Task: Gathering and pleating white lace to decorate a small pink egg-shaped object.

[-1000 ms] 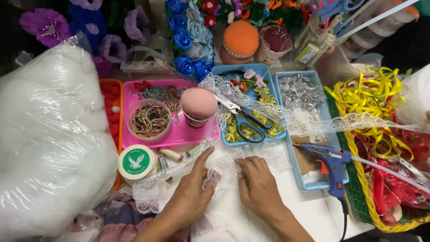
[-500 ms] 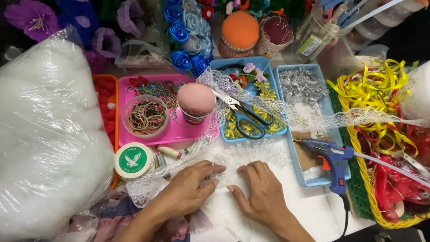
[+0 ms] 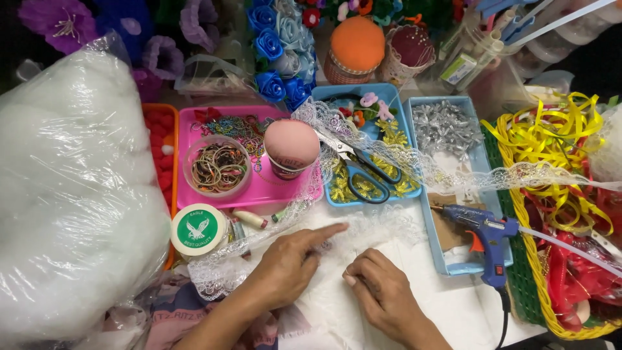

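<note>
The left hand (image 3: 288, 266) lies palm-down with its forefinger stretched out, pressing a strip of white scalloped lace trim (image 3: 363, 230) onto white cloth, while the right hand (image 3: 382, 291), fingers curled under, pins the same lace just beside it, near a blue glue gun (image 3: 486, 236).

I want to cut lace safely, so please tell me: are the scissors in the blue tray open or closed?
Closed. The scissors lie flat in the blue tray, blades together and pointing up-left, both dark handle loops side by side.
</note>
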